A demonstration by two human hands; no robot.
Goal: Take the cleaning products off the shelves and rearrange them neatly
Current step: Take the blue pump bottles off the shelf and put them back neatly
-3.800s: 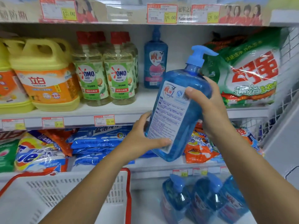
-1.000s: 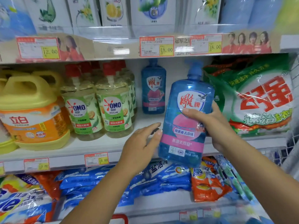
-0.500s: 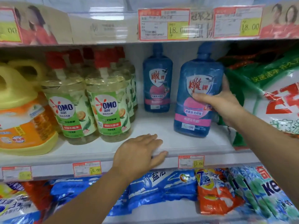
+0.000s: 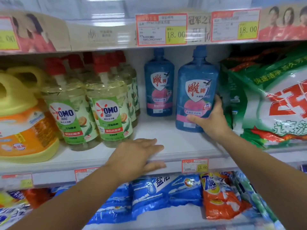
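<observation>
A: From the head view, where is the blue bottle (image 4: 196,90)?

B: Upright on the middle shelf (image 4: 174,141), label to the front. It is near the second blue bottle (image 4: 158,87), which stands further back, and just beside the green and white bag (image 4: 274,103).

A: And the right hand (image 4: 211,120)?

B: It grips the bottle low on its right side, with the thumb across the pink label and the fingers curled round behind.

A: The left hand (image 4: 136,156)?

B: Flat, palm down on the shelf's front edge. The fingers are straight and close together, the thumb lies over the lip, and it holds nothing.

A: What else is there?

B: Green-labelled bottles (image 4: 109,113) and a yellow jug (image 4: 21,123) stand to the left. A price tag (image 4: 194,165) sits on the shelf edge. On the shelf below lie blue packets (image 4: 149,196) and an orange packet (image 4: 219,196).
</observation>
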